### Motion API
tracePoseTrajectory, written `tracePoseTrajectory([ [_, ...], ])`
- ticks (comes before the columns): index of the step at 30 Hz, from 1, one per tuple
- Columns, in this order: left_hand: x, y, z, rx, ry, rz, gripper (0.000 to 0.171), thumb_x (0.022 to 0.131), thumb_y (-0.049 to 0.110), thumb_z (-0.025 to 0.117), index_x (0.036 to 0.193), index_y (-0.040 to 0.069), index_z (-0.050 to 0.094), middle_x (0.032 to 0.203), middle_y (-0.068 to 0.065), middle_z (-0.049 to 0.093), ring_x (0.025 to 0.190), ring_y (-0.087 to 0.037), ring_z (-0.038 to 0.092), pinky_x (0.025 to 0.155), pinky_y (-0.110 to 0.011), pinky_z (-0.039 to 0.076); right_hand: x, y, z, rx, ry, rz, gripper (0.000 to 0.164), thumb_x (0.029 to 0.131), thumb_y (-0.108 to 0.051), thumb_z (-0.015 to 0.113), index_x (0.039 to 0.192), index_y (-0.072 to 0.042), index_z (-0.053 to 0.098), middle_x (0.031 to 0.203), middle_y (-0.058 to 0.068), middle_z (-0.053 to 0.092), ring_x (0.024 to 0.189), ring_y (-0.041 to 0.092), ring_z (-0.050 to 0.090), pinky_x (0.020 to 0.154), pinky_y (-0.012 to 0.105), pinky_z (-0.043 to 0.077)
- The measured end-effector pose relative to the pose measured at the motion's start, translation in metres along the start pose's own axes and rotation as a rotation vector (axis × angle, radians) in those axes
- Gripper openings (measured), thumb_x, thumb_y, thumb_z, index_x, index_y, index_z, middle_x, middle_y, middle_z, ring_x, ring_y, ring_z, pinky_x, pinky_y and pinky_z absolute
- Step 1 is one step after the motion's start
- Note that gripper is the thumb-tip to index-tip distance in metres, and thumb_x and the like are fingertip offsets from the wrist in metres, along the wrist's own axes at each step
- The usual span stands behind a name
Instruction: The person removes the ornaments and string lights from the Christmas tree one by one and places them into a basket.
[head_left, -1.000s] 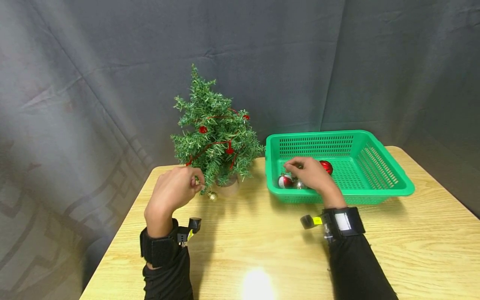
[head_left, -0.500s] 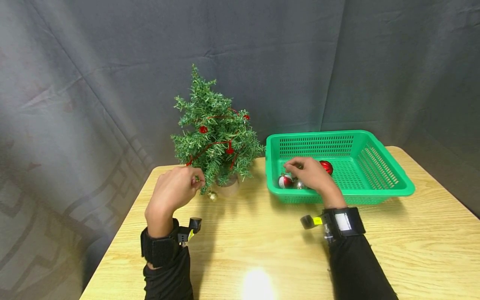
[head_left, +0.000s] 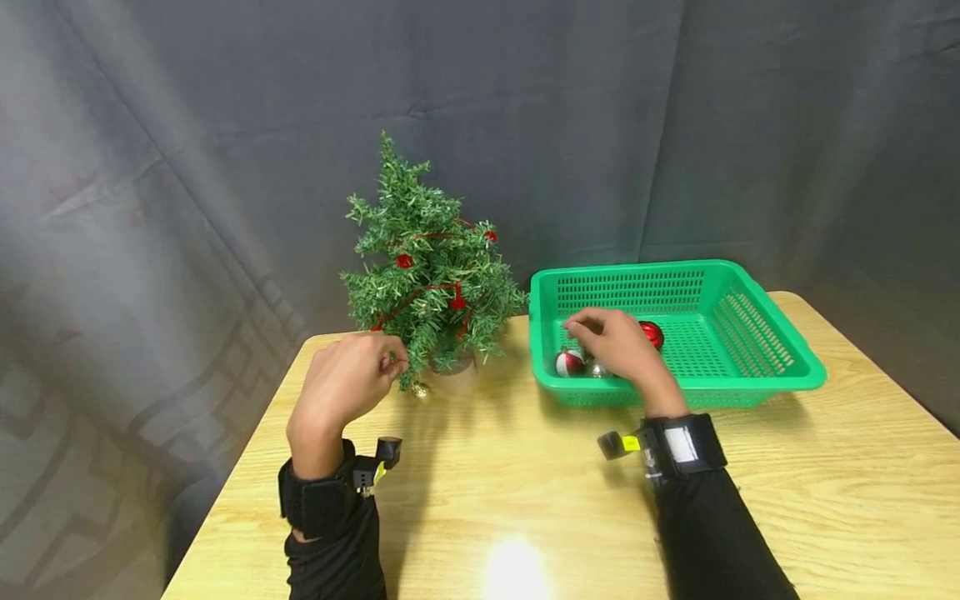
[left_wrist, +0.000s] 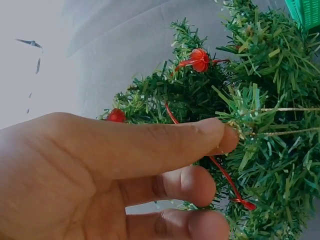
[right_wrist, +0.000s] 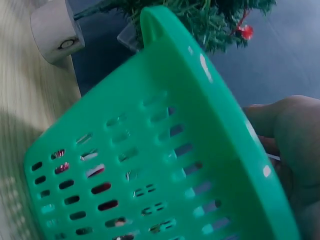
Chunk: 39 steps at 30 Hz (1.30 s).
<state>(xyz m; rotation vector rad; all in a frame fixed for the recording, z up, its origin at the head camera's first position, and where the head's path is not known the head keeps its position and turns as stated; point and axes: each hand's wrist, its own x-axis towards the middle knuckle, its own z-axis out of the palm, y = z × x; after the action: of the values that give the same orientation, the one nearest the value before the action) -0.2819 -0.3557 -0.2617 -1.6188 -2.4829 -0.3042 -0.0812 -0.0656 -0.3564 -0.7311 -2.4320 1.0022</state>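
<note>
My left hand (head_left: 352,375) is at the lower left of a small Christmas tree (head_left: 431,275). In the left wrist view, its thumb and index finger pinch the gold cord (left_wrist: 280,132) of a bauble at a branch tip; the other fingers are bent below. The gold bauble (head_left: 421,390) hangs just under that branch. My right hand (head_left: 611,337) hovers over the left part of a green basket (head_left: 675,384), fingers loosely curled, with nothing seen between them. Below it lie a red-and-white bauble (head_left: 569,362) and a silver bauble (head_left: 597,369); a red bauble (head_left: 652,334) is beside it.
Red ornaments such as a small red ball (head_left: 404,261) and a red cord (head_left: 431,288) are on the tree. Its pale round base (head_left: 455,377) stands on the wooden table (head_left: 525,483). A grey curtain (head_left: 555,125) hangs close behind.
The gold bauble has shifted slightly to the left under its branch. My right hand is a touch higher over the basket; my left hand stays at the same branch.
</note>
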Motion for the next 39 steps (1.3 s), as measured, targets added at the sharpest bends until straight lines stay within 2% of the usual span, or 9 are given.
tracePoseTrajectory([
  [4, -0.001, 0.000, 0.001, -0.001, 0.012, 0.002, 0.008, 0.092, 0.018, 0.069, 0.091, 0.020, 0.077, 0.066, 0.006, 0.056, 0.054, -0.012, 0.044, 0.049, -0.028, 0.031, -0.004, -0.014, 0.003, -0.019, 0.022, -0.062, 0.028, 0.102, -0.037, 0.055, 0.118, -0.020, 0.070, 0.114, 0.004, 0.071, 0.099, 0.023, 0.063, 0.080, 0.039, 0.050],
  [7, -0.001, 0.001, 0.001, -0.002, 0.019, 0.009, 0.009, 0.093, 0.017, 0.068, 0.091, 0.021, 0.076, 0.066, 0.006, 0.055, 0.054, -0.011, 0.044, 0.049, -0.028, 0.031, -0.010, -0.030, 0.008, -0.037, 0.032, -0.143, 0.026, 0.102, -0.036, 0.056, 0.115, -0.019, 0.071, 0.109, 0.002, 0.073, 0.097, 0.021, 0.064, 0.077, 0.038, 0.050],
  [12, -0.001, 0.001, 0.000, -0.001, 0.016, 0.019, 0.008, 0.093, 0.018, 0.069, 0.092, 0.020, 0.077, 0.066, 0.007, 0.055, 0.055, -0.011, 0.045, 0.050, -0.028, 0.032, -0.023, -0.059, 0.022, -0.093, 0.005, -0.300, 0.024, 0.101, -0.032, 0.059, 0.112, -0.016, 0.073, 0.101, -0.001, 0.074, 0.091, 0.015, 0.067, 0.080, 0.037, 0.055],
  [15, -0.003, 0.001, -0.002, 0.002, 0.015, 0.020, 0.008, 0.093, 0.019, 0.069, 0.092, 0.020, 0.077, 0.066, 0.006, 0.054, 0.055, -0.011, 0.045, 0.050, -0.028, 0.032, -0.029, -0.072, 0.030, -0.123, -0.026, -0.357, 0.026, 0.100, -0.031, 0.059, 0.112, -0.013, 0.072, 0.099, -0.001, 0.074, 0.090, 0.013, 0.068, 0.085, 0.036, 0.057],
  [22, -0.006, 0.002, -0.003, -0.006, 0.026, 0.048, 0.010, 0.093, 0.016, 0.067, 0.090, 0.020, 0.077, 0.063, 0.006, 0.050, 0.054, -0.011, 0.039, 0.049, -0.028, 0.029, -0.037, -0.084, 0.033, -0.148, -0.020, -0.370, 0.026, 0.099, -0.031, 0.059, 0.111, -0.013, 0.072, 0.099, -0.001, 0.075, 0.091, 0.014, 0.069, 0.087, 0.035, 0.057],
  [32, -0.015, 0.008, -0.009, -0.004, 0.043, 0.077, 0.013, 0.092, 0.014, 0.068, 0.087, 0.023, 0.075, 0.073, 0.009, 0.060, 0.056, -0.009, 0.042, 0.050, -0.028, 0.031, -0.041, -0.089, 0.029, -0.135, 0.001, -0.395, 0.023, 0.099, -0.029, 0.060, 0.110, -0.013, 0.073, 0.098, -0.002, 0.075, 0.091, 0.013, 0.069, 0.086, 0.036, 0.057],
  [39, -0.024, 0.013, -0.014, -0.001, 0.047, 0.107, 0.021, 0.091, 0.009, 0.065, 0.083, 0.027, 0.072, 0.074, 0.012, 0.061, 0.056, -0.007, 0.041, 0.050, -0.026, 0.031, -0.042, -0.093, 0.029, -0.139, -0.007, -0.393, 0.024, 0.099, -0.031, 0.059, 0.110, -0.014, 0.073, 0.098, -0.002, 0.074, 0.090, 0.013, 0.069, 0.086, 0.033, 0.057],
])
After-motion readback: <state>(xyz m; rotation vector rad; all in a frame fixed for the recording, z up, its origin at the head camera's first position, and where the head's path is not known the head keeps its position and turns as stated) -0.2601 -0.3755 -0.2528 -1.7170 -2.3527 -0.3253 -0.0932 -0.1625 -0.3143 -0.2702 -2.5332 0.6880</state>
